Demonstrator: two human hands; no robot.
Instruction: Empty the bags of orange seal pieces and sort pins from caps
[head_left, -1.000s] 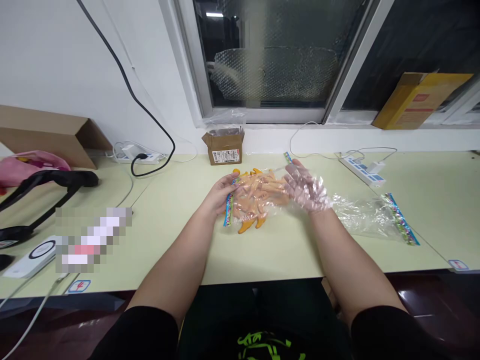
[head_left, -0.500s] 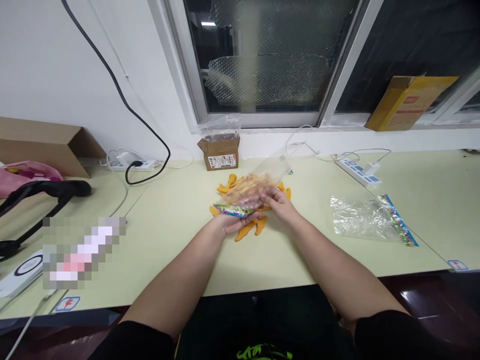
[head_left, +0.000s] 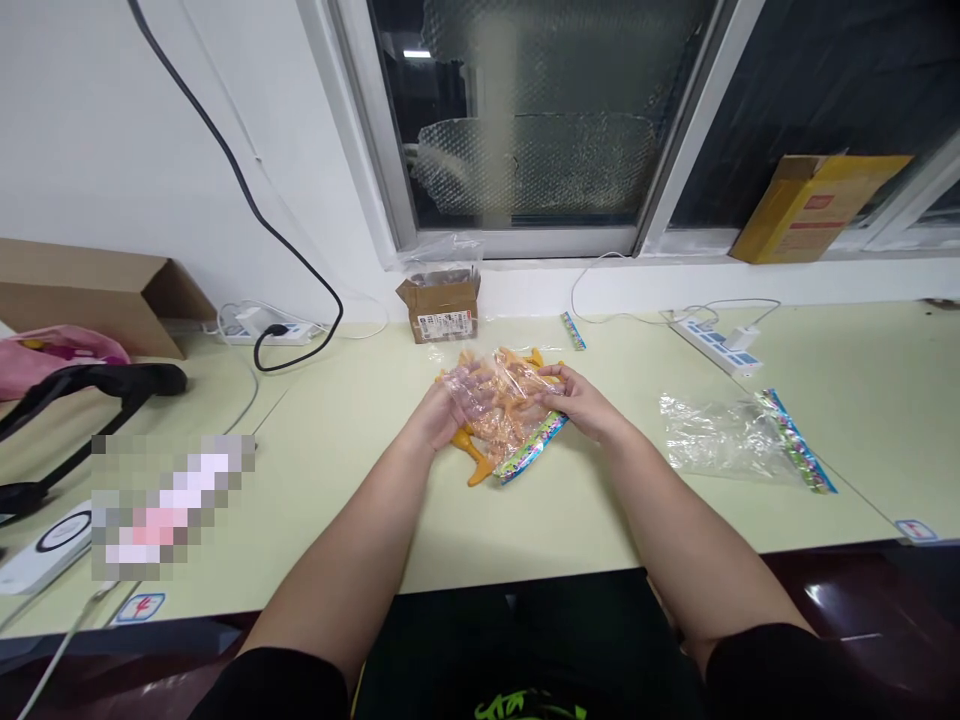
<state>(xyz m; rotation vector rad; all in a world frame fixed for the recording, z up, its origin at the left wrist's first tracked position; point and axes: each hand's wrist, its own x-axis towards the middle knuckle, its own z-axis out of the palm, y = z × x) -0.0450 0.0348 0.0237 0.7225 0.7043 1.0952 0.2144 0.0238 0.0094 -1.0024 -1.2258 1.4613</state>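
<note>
Over a pile of orange-yellow, animal-like toy figures (head_left: 474,462) lies a crinkled clear plastic bag (head_left: 510,400) with a colourful header strip (head_left: 534,450) slanting toward me. My left hand (head_left: 439,410) holds the bag's left side, its fingers partly seen through the shiny film. On the other side, my right hand (head_left: 581,400) is closed on the bag's right edge, thumb and fingers near the strip. Glare and wrinkles blur the figures beneath the film, and I cannot tell whether any are inside the bag.
Another clear bag (head_left: 727,440) with a colourful strip lies at right. A torn strip (head_left: 573,331) and small cardboard box (head_left: 442,308) are behind the pile. Power strips (head_left: 716,345) and cables edge the wall. A black strap (head_left: 90,385) and white device (head_left: 49,550) sit left.
The bag has turned and come down over the figures; its header strip has swung from the left to the lower right. My left hand has moved up to the bag's left side.
</note>
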